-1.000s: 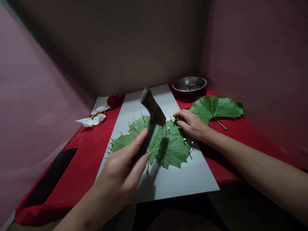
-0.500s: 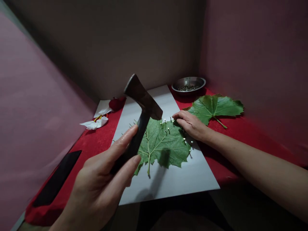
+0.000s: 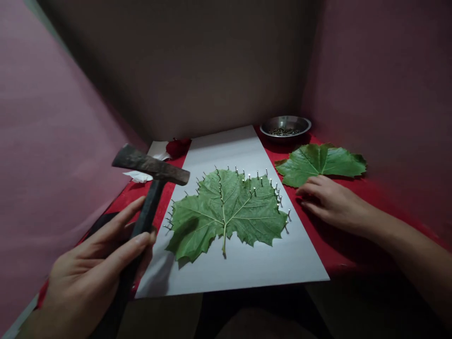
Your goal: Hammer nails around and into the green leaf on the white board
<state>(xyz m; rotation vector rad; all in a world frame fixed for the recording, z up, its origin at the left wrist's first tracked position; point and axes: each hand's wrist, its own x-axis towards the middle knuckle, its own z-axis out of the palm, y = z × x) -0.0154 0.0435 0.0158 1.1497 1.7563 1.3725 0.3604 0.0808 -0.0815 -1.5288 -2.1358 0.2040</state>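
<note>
My left hand (image 3: 93,268) is closed around the dark handle of a hammer (image 3: 151,167), its worn metal head raised left of a large green leaf (image 3: 243,226). That leaf lies on a white board (image 3: 275,266), with several nails (image 3: 254,190) standing along its upper and side edges and down its central vein. Just off the board's right edge, my right hand (image 3: 328,202) rests over the red cloth, fingers bent and a little apart, with nothing visible in them. Its knuckles are close to the lower edge of a second green leaf (image 3: 314,162).
A metal bowl (image 3: 285,127) with many nails in it stands at the back right. Red cloth (image 3: 374,193) covers the table. At the back left are a red object (image 3: 177,148) and crumpled white tissue (image 3: 138,176). Pink walls (image 3: 395,94) rise on both sides.
The hammer has moved left and down with my left hand, uncovering the leaf on the board. My right hand has shifted from the nails at the leaf's edge rightward onto the red cloth.
</note>
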